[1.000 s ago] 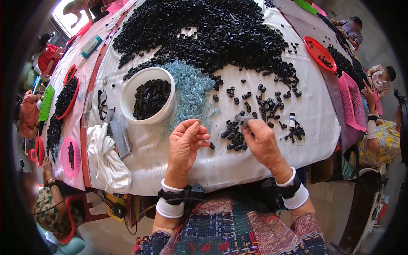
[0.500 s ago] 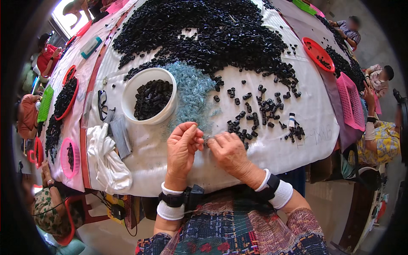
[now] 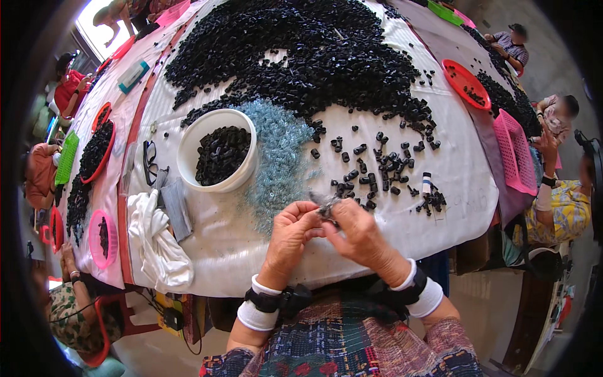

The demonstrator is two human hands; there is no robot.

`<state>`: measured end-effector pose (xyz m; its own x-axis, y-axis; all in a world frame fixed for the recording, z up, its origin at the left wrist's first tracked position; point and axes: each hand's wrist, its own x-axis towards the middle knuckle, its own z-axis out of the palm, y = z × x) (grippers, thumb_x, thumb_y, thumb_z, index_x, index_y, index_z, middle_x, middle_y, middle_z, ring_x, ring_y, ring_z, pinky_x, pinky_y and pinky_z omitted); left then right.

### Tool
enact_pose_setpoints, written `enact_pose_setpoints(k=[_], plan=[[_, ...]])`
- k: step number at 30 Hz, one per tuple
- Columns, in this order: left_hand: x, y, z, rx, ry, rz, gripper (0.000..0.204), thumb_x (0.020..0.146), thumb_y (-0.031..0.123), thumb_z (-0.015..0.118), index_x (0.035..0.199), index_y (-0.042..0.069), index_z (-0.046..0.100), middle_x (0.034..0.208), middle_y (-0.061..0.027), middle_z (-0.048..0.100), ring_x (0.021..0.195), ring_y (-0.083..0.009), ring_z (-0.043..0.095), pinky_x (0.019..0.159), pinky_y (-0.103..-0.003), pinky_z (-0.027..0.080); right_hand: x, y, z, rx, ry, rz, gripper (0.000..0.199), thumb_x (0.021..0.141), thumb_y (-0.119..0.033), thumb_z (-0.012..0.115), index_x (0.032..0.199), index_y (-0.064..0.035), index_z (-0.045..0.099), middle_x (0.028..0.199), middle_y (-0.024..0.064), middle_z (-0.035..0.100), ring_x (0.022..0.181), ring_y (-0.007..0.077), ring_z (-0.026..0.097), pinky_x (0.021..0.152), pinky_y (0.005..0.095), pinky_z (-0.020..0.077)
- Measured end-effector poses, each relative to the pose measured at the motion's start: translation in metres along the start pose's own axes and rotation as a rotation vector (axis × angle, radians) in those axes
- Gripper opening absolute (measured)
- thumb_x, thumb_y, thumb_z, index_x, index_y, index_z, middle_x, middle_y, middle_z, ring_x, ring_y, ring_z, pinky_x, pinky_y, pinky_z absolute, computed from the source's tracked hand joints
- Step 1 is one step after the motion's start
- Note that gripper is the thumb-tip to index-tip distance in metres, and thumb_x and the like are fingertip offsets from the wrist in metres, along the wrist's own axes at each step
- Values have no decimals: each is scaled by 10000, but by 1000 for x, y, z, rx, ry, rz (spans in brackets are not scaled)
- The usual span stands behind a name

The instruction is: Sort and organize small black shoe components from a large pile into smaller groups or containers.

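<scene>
My left hand [image 3: 292,234] and my right hand [image 3: 359,234] meet above the near part of the white-covered table. Their fingers are pinched together around a small black and greyish piece [image 3: 325,205], blurred by motion, so its exact kind is unclear. Just beyond my left fingers lies a heap of tiny clear bluish plastic bits [image 3: 276,151]. Small black plastic parts [image 3: 392,162] are scattered past my right hand. A white tub [image 3: 187,164] holding more black parts stands to the left of the bluish heap.
A large pile of black parts [image 3: 301,56] covers the far table. Glasses [image 3: 150,163], a grey cloth strip [image 3: 177,210] and a white cloth [image 3: 154,242] lie at left. A small white cylinder with a dark band [image 3: 426,183] is at right. Other people sit along both sides.
Both hands have shifted slightly right and nearer to me. My right hand has turned, its fingers now crossing over the piece at my left fingertips.
</scene>
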<state>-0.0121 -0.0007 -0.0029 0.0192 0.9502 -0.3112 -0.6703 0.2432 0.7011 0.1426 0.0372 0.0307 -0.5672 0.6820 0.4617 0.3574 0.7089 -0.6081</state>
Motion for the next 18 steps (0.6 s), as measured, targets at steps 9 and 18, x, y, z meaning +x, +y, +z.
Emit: enact_pose_setpoints(k=[9, 18], plan=[[-4, 0, 7, -6, -85, -109, 170, 866, 52, 577, 1025, -7, 568, 876, -106, 634, 718, -146, 629, 632, -271, 547, 34, 56, -25, -166, 90, 168, 134, 761, 20, 531, 893, 22, 507, 812, 198, 553, 797, 372, 538, 700, 427, 437], [2, -9, -3, 54, -190, -95, 212, 829, 28, 628, 1023, -21, 558, 870, -93, 633, 702, -146, 612, 639, -251, 511, 57, 58, 15, -209, 6, -12, 199, 769, 8, 494, 964, -12, 531, 903, 151, 591, 871, 339, 544, 753, 414, 460]])
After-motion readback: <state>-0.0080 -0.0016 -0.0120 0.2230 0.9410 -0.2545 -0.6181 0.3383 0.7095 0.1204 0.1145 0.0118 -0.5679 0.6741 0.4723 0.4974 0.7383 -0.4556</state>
